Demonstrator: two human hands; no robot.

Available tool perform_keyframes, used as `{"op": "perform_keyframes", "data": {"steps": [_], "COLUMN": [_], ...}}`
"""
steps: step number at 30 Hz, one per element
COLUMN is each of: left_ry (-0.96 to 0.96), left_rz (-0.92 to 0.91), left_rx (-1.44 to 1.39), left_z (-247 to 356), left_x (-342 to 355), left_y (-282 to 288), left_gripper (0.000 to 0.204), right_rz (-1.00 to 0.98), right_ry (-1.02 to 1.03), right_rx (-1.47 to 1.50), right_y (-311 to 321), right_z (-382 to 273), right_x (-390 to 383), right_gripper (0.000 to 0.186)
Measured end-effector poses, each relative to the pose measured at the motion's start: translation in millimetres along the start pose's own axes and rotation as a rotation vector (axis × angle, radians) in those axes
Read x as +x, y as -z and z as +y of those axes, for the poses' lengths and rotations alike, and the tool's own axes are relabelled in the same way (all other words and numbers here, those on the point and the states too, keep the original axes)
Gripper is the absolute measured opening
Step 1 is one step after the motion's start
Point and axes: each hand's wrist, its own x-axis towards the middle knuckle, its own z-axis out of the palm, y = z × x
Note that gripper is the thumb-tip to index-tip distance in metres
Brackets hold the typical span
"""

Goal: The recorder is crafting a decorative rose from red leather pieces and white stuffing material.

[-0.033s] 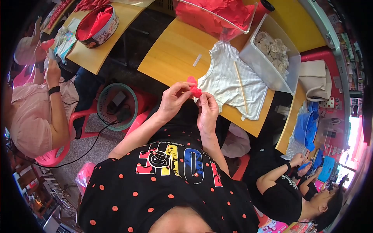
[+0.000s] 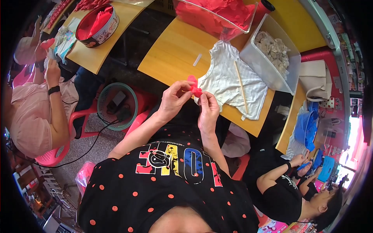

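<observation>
My left hand [image 2: 175,101] and my right hand [image 2: 208,110] meet over the near edge of the wooden table [image 2: 167,62]. Between their pinched fingertips is a small, soft red piece [image 2: 193,82], gathered at its lower part, with a rounded lobe standing up. I cannot make out its exact kind. Just beyond my right hand lies a creased white sleeveless top [image 2: 229,73], spread flat. A thin wooden stick [image 2: 241,87] rests across it. A short white strip [image 2: 197,59] lies on the wood to the left of the top.
A clear bin of red pieces [image 2: 217,17] stands at the back, beside a translucent bin [image 2: 268,73] holding crumpled beige cloth [image 2: 272,50]. To the left are a round tin [image 2: 103,35] and a green basket [image 2: 130,116]. Co-workers sit left [image 2: 39,116] and right [image 2: 279,198].
</observation>
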Motion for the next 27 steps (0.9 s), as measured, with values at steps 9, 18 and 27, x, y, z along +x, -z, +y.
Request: {"op": "perform_keyframes", "data": {"steps": [9,18,27], "left_ry": [-0.143,0.406,0.182], "left_rz": [-0.076,-0.138,-0.168], "left_rx": [0.167,-0.312,-0.214], "left_z": [-11,1,-12], "left_x": [13,12,14], "left_y": [14,8,18], "left_gripper": [0.024,0.021,0.015], "right_rz": [-0.157,-0.124,-0.132], "right_ry": [0.316,0.249,0.527], "right_rx": [-0.578,-0.487,-0.738], "right_y": [-17,-13,-22], "right_z": [-18,-8,-15], "right_x": [-4,-4,-6], "right_gripper": [0.010,0.008,0.008]}}
